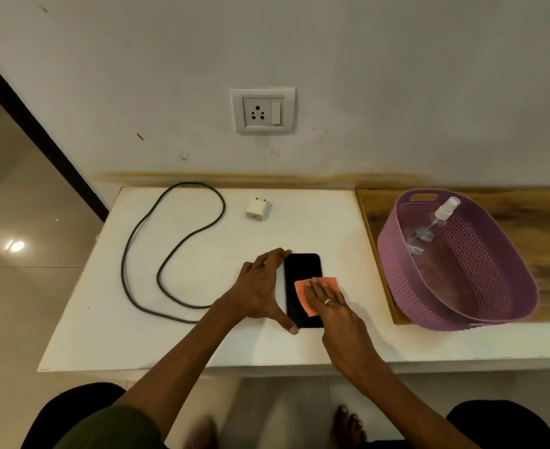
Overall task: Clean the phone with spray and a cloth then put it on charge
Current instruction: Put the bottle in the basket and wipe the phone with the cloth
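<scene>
**Wiping the phone: a slick, flat slab held by its edges**

The white table (183,335) carries everything; on its right a purple basket (461,286) holds the spray bottle (429,228). The black charging cable (144,254) loops at left, with the white adapter (258,209) near the wall socket (263,110).

The phone (303,270) lies flat, mid-table. It looks rigid, thin, glassy and likely slippery, so its long edges are probably the best hold. The left hand (260,290) spreads open, thumb and fingers bracing its left edge. The right hand (328,303) presses flat fingers on the soft orange cloth (303,293) over the screen.
</scene>
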### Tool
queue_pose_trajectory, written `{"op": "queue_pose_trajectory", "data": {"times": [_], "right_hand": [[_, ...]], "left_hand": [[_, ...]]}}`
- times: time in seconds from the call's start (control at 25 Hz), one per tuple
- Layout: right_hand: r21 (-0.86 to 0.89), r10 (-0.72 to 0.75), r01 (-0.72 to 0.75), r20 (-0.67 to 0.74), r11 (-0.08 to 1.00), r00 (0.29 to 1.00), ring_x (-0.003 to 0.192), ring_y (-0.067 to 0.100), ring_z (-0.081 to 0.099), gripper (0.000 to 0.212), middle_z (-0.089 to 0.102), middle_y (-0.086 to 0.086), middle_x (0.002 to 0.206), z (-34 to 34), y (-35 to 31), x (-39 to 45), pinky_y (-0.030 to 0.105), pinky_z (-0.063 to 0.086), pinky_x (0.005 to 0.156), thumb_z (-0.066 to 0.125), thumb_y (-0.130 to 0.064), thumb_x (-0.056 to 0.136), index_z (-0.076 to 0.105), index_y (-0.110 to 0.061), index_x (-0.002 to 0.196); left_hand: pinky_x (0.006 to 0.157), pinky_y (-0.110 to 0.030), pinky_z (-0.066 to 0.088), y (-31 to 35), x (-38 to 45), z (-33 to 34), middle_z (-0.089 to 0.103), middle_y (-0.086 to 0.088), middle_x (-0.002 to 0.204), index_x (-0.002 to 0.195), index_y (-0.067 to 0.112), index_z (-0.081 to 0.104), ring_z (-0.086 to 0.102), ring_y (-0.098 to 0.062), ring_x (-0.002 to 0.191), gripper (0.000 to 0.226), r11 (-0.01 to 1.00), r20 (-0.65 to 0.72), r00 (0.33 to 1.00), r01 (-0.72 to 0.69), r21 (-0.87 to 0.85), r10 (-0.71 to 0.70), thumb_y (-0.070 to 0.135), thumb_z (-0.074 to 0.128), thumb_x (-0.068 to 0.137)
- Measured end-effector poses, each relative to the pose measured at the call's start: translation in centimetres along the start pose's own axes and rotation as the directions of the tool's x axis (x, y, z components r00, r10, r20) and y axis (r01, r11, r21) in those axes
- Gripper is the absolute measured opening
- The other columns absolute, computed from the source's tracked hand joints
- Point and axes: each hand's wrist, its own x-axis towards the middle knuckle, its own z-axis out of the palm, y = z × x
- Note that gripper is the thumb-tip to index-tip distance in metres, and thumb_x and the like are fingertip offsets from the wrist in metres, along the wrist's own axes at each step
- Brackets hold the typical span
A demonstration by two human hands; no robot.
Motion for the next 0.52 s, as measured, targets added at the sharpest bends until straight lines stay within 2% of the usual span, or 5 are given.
{"op": "queue_pose_trajectory", "data": {"times": [0.08, 0.2, 0.32, 0.44, 0.52], "right_hand": [[-0.035, -0.143, 0.142, -0.016, 0.989, 0.990, 0.142, 0.017, 0.033, 0.126, 0.021, 0.016, 0.157, 0.4, -1.3, -0.5, 0.017, 0.028, 0.111, 0.092, -0.028, 0.055, 0.011, 0.004, 0.147], [-0.051, -0.225, 0.226, 0.008, 0.973, 0.974, 0.147, 0.008, 0.015, 0.161, 0.015, 0.008, 0.161, 0.2, -1.7, -0.9, 0.016, 0.021, 0.113, 0.095, -0.041, 0.032, -0.007, -0.003, 0.151], [-0.010, -0.175, 0.175, -0.057, 0.984, 0.983, 0.128, 0.021, 0.053, 0.105, 0.052, 0.009, 0.141, 0.0, -0.2, -1.6, 0.035, 0.052, 0.096, 0.094, -0.025, 0.044, 0.049, -0.012, 0.138], [-0.011, -0.012, 0.013, 0.055, 1.000, 0.998, 0.149, 0.032, 0.008, 0.080, -0.002, 0.011, 0.159, 0.3, 0.9, -1.7, 0.035, 0.015, 0.120, 0.061, -0.022, 0.090, 0.009, -0.016, 0.150], [0.021, 0.014, -0.015, 0.048, 1.000, 0.999, 0.150, 0.029, -0.004, 0.074, -0.011, 0.010, 0.159, 1.1, 1.1, -1.4, 0.033, 0.006, 0.121, 0.051, -0.018, 0.096, 0.000, -0.015, 0.150]], "left_hand": [[0.117, -0.037, 0.015, -0.2, 0.1, 0.0, 0.017, 0.008, 0.158, 0.153, 0.030, 0.003, 0.017, -0.017, 0.147, 0.151, 1.000, 0.003, 1.000, -0.008, 0.000, 0.008, 0.072, 0.086, 0.034], [0.118, -0.039, 0.015, -0.2, 0.1, 0.0, 0.014, 0.008, 0.159, 0.154, 0.030, 0.001, 0.014, -0.018, 0.148, 0.152, 1.000, 0.013, 1.000, -0.011, 0.011, 0.011, 0.069, 0.088, 0.035], [0.117, -0.037, 0.014, -0.2, 0.1, 0.0, 0.014, 0.008, 0.159, 0.153, 0.031, 0.002, 0.016, -0.017, 0.148, 0.151, 1.000, 0.008, 1.000, -0.002, 0.003, 0.002, 0.075, 0.084, 0.034], [0.118, -0.038, 0.015, 0.0, 0.2, 0.0, 0.015, 0.007, 0.160, 0.153, 0.029, 0.003, 0.017, -0.019, 0.148, 0.150, 1.000, 0.002, 1.000, -0.008, 0.016, 0.008, 0.077, 0.082, 0.034], [0.117, -0.037, 0.015, 0.0, 0.2, 0.0, 0.016, 0.006, 0.159, 0.153, 0.028, 0.004, 0.017, -0.018, 0.147, 0.151, 1.000, 0.000, 1.000, -0.007, 0.014, 0.006, 0.076, 0.083, 0.033]]}}
